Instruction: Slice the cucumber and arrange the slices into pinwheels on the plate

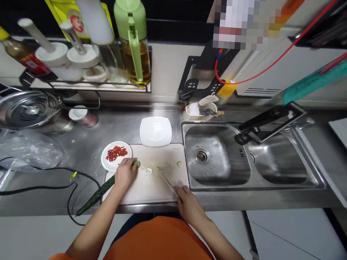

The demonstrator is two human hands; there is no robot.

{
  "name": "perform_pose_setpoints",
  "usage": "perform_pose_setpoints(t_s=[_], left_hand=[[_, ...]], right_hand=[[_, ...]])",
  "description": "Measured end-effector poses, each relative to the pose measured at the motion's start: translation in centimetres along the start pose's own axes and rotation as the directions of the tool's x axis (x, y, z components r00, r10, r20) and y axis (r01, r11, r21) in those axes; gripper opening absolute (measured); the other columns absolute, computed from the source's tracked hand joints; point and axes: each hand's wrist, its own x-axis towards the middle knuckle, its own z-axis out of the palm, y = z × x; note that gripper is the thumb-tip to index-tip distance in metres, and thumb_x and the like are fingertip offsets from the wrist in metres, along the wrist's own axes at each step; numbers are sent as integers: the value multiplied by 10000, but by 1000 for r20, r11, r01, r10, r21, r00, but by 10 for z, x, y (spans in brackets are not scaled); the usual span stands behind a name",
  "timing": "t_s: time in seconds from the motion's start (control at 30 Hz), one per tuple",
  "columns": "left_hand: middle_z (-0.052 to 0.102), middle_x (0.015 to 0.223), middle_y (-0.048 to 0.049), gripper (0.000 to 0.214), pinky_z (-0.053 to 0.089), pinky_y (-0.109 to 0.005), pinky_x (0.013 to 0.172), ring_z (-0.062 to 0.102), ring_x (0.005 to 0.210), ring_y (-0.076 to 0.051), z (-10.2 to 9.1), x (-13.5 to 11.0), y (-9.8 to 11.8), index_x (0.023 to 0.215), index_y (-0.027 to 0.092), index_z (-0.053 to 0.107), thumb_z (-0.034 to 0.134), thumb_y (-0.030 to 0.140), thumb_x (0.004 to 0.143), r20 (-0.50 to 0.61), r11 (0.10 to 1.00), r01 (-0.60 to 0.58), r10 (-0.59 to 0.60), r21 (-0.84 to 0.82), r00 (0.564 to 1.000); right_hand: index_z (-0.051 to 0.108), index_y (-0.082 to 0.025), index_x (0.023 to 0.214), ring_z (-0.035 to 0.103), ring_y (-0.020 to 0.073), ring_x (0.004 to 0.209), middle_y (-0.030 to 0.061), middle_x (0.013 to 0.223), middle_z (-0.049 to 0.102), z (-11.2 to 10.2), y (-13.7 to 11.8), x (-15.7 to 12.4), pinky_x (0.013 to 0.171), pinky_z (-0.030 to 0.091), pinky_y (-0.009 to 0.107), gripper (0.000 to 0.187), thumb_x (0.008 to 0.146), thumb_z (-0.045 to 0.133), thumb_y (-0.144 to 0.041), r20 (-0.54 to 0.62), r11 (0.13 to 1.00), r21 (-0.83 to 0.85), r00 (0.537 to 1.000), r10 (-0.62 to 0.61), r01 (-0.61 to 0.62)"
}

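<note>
A long dark-green cucumber (97, 196) lies slanting over the left edge of the white cutting board (157, 192), its cut end pointing to the board's middle. My left hand (125, 174) is closed around it near that end. In my right hand (189, 202) is a knife (167, 180), its blade thin and seen nearly edge-on above the board, apart from the cucumber. One small cut piece (179, 163) rests near the board's right side. Beside my left hand, a round white plate (104, 159) holds chopped red bits (116, 153).
An empty white square dish (155, 131) touches the board's far edge. The double steel sink (217, 180) adjoins on the right, its black faucet (260, 124) above. At left are a lidded pot (26, 111), a plastic bag (26, 149) and a black cable (90, 173). Seasoning bottles (134, 44) line a rack behind.
</note>
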Motion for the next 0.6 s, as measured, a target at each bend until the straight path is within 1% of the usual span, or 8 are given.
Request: perform_pose_setpoints(t_s=[0.07,0.1,0.13,0.2,0.27,0.33,0.43,0.6], left_hand=[[631,1031,-76,273,415,-321,895,553,963,-211,3,1,0,1058,222,639,509,255,820,8,994,-103,103,-21,995],[631,1038,-76,280,407,-334,915,539,986,-222,5,1,0,1063,223,640,523,255,811,24,989,-146,147,-18,989],[632,1045,-77,288,401,-350,923,526,1002,-233,6,2,0,1067,224,641,538,251,799,42,984,-176,176,-6,983],[634,1056,-78,296,398,-374,912,509,1008,-250,10,3,-1,1066,226,644,544,236,787,73,980,-196,194,30,978],[634,1060,-78,290,397,-384,892,501,998,-256,12,4,-1,1052,228,649,525,220,790,84,980,-189,183,65,979],[632,1061,-81,282,394,-388,877,494,992,-260,14,3,0,1037,230,653,508,215,796,82,979,-182,175,93,981],[629,1060,-86,277,386,-389,866,485,987,-265,14,2,2,1033,229,651,501,217,800,79,976,-182,173,123,982],[628,1054,-86,277,376,-382,860,480,988,-266,14,3,4,1038,221,642,489,209,807,67,973,-170,161,157,985]], right_hand=[[377,-160,1353,537,162,960,117,1111,475,5,8,-1,888,407,282,488,869,335,-127,-172,994,73,983,-71,84],[343,-138,1379,536,167,943,129,1110,464,8,11,-1,883,416,294,516,864,335,-127,-238,993,80,969,-71,92],[308,-121,1401,538,172,917,143,1116,454,12,14,2,868,428,307,548,854,332,-115,-285,996,68,958,-43,65],[253,-118,1429,544,178,862,168,1158,438,18,18,10,828,445,327,613,822,320,-64,-339,998,2,939,54,-57],[238,-136,1434,536,199,927,176,1211,424,23,17,21,841,435,329,647,800,309,-26,-375,977,-77,914,154,-196],[260,-128,1420,496,223,1044,176,1229,433,26,15,32,887,407,313,621,809,291,-17,-398,952,-134,895,204,-276],[292,-93,1401,469,231,1103,181,1228,455,28,9,43,916,388,298,590,819,265,1,-393,931,-190,893,219,-312],[306,-63,1392,474,233,1110,191,1246,459,32,6,49,854,438,289,559,839,250,3,-361,914,-268,911,198,-305]])
